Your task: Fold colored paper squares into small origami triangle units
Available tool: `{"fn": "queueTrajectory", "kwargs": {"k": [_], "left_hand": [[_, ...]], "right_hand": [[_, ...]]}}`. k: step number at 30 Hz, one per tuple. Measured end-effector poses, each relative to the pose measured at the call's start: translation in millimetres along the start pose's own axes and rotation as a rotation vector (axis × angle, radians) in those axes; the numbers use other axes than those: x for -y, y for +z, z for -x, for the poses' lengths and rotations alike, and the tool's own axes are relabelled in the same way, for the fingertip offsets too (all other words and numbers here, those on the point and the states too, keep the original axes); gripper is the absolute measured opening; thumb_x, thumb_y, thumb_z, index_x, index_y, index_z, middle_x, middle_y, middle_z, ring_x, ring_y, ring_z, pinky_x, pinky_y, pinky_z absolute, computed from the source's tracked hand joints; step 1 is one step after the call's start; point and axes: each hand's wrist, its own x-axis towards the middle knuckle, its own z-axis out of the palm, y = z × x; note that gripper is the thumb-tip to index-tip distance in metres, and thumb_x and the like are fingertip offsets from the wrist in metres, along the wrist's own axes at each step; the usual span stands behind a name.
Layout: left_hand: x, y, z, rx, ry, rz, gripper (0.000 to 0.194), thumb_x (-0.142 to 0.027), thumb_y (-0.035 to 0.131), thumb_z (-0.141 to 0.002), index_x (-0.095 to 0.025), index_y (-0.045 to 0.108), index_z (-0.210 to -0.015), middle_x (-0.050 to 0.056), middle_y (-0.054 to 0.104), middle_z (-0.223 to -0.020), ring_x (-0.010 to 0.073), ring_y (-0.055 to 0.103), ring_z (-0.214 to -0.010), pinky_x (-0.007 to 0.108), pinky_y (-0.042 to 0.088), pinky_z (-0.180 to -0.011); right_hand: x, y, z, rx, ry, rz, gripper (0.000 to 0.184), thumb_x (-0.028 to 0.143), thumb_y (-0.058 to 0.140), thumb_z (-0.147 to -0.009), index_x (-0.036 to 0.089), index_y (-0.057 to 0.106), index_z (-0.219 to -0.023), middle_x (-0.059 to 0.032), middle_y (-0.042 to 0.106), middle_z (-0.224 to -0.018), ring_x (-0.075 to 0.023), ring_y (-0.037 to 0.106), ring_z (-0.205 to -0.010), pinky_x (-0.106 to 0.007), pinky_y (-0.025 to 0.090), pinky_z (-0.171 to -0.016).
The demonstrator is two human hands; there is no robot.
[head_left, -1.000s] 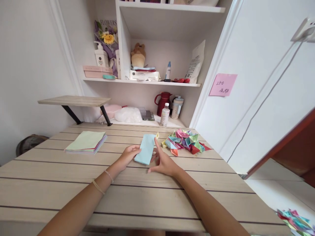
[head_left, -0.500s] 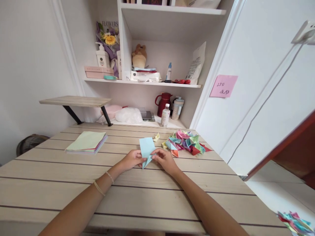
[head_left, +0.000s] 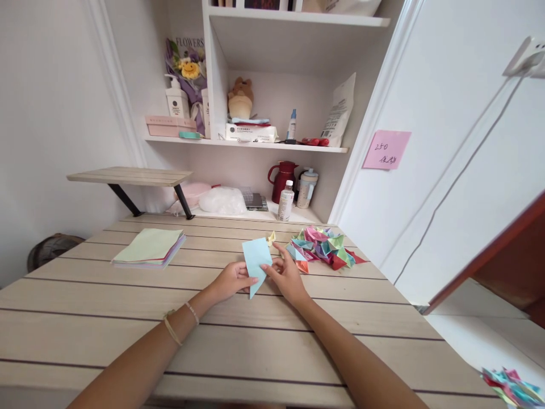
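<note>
A light blue sheet of origami paper [head_left: 256,253], its lower end folded to a point, is held between my two hands just above the table. My left hand [head_left: 233,279] pinches it at the lower left, thumb across the front. On the right edge, my right hand [head_left: 287,274] grips it with the thumb in front; its index finger is raised off the paper. A small yellow folded paper piece [head_left: 271,238] lies just beyond the sheet. To the right is a heap of colourful folded paper pieces [head_left: 320,247].
A stack of coloured paper [head_left: 149,247] lies at the left of the slatted table [head_left: 255,352], near a small raised shelf [head_left: 130,175]. Behind stand a plastic bottle [head_left: 285,200] and a red jug [head_left: 282,180]. More folded pieces [head_left: 513,386] sit low at the right.
The lower fold of the blue paper now lies flatter, and the sheet has tilted slightly and shifted a little right. My right index finger has lifted away from it.
</note>
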Motion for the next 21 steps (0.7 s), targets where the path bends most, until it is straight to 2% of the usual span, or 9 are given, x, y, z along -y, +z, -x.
{"fn": "queueTrajectory", "kwargs": {"k": [3, 7, 9, 11, 14, 15, 17, 19, 21], "left_hand": [[1.0, 0.5, -0.4, -0.033, -0.009, -0.026, 0.042, -0.034, 0.068, -0.062, -0.012, 0.062, -0.097, 0.011, 0.066, -0.082, 0.0168, 0.059, -0.068, 0.026, 0.045, -0.057], [2.2, -0.9, -0.3, -0.057, 0.066, -0.09, 0.037, -0.036, 0.067, -0.063, -0.011, 0.064, -0.091, 0.005, 0.064, -0.07, 0.0129, 0.055, -0.059, 0.021, 0.04, -0.051], [3.0, -3.2, -0.7, -0.046, 0.065, -0.15, 0.033, -0.039, 0.064, -0.066, -0.011, 0.064, -0.084, 0.001, 0.058, -0.052, 0.0086, 0.048, -0.043, 0.019, 0.034, -0.043], [2.7, -5.5, -1.0, -0.027, -0.003, -0.164, 0.036, -0.042, 0.058, -0.07, -0.011, 0.063, -0.086, -0.002, 0.051, -0.04, 0.0073, 0.042, -0.033, 0.018, 0.029, -0.037], [-2.4, -6.6, -0.3, -0.022, -0.101, 0.005, 0.046, -0.047, 0.051, -0.074, -0.014, 0.054, -0.107, 0.003, 0.062, -0.052, 0.013, 0.054, -0.039, 0.022, 0.038, -0.043], [-4.9, -6.3, 0.3, -0.015, -0.108, 0.095, 0.049, -0.048, 0.049, -0.075, -0.016, 0.051, -0.112, 0.006, 0.066, -0.064, 0.0159, 0.059, -0.048, 0.024, 0.042, -0.048], [-9.4, -5.8, 1.3, -0.001, -0.071, 0.244, 0.049, -0.049, 0.046, -0.076, -0.018, 0.052, -0.113, 0.01, 0.067, -0.085, 0.0199, 0.064, -0.067, 0.029, 0.045, -0.061], [-11.5, -6.1, 1.6, -0.048, -0.007, 0.286, 0.042, -0.045, 0.05, -0.074, -0.016, 0.059, -0.104, 0.01, 0.065, -0.095, 0.0203, 0.062, -0.076, 0.028, 0.044, -0.067], [-11.0, -7.6, 0.9, -0.12, 0.014, 0.25, 0.036, -0.036, 0.06, -0.07, -0.014, 0.062, -0.098, 0.01, 0.065, -0.096, 0.0191, 0.061, -0.077, 0.025, 0.043, -0.066]], "right_hand": [[-1.1, -0.7, -0.6, 0.066, 0.106, -0.106, 0.06, 0.04, 0.068, -0.061, 0.017, 0.048, -0.112, -0.0003, 0.061, -0.069, -0.0117, 0.051, -0.055, -0.025, 0.043, -0.052], [-4.1, -1.5, -2.2, 0.054, 0.134, -0.171, 0.034, 0.041, 0.07, -0.059, 0.015, 0.059, -0.079, -0.0008, 0.06, -0.063, -0.0117, 0.051, -0.055, -0.024, 0.041, -0.053], [-4.8, -2.2, -3.3, 0.0, 0.115, -0.169, 0.029, 0.041, 0.069, -0.06, 0.016, 0.058, -0.071, -0.0005, 0.059, -0.062, -0.0122, 0.051, -0.056, -0.024, 0.041, -0.052], [-4.2, -3.9, -4.4, -0.067, 0.059, -0.113, 0.026, 0.041, 0.068, -0.061, 0.017, 0.058, -0.067, 0.0002, 0.056, -0.061, -0.0125, 0.05, -0.057, -0.025, 0.04, -0.053], [-0.3, -8.5, -4.3, -0.158, -0.103, 0.069, 0.021, 0.038, 0.067, -0.062, 0.018, 0.06, -0.06, 0.0013, 0.051, -0.057, -0.0118, 0.045, -0.055, -0.025, 0.038, -0.053], [1.5, -10.1, -3.5, -0.129, -0.149, 0.134, 0.018, 0.036, 0.066, -0.063, 0.018, 0.062, -0.061, 0.0014, 0.05, -0.055, -0.0114, 0.044, -0.054, -0.024, 0.038, -0.052], [5.3, -12.1, -0.7, 0.033, -0.193, 0.228, 0.015, 0.034, 0.063, -0.067, 0.019, 0.067, -0.069, 0.0011, 0.051, -0.053, -0.0107, 0.042, -0.051, -0.024, 0.037, -0.05], [8.4, -12.0, 3.1, 0.227, -0.182, 0.259, 0.018, 0.033, 0.061, -0.069, 0.019, 0.069, -0.077, 0.0005, 0.054, -0.054, -0.0103, 0.044, -0.051, -0.023, 0.037, -0.049], [10.3, -9.9, 6.4, 0.358, -0.154, 0.24, 0.023, 0.035, 0.062, -0.068, 0.02, 0.069, -0.084, 0.0001, 0.058, -0.058, -0.0105, 0.047, -0.052, -0.023, 0.039, -0.05]]}}
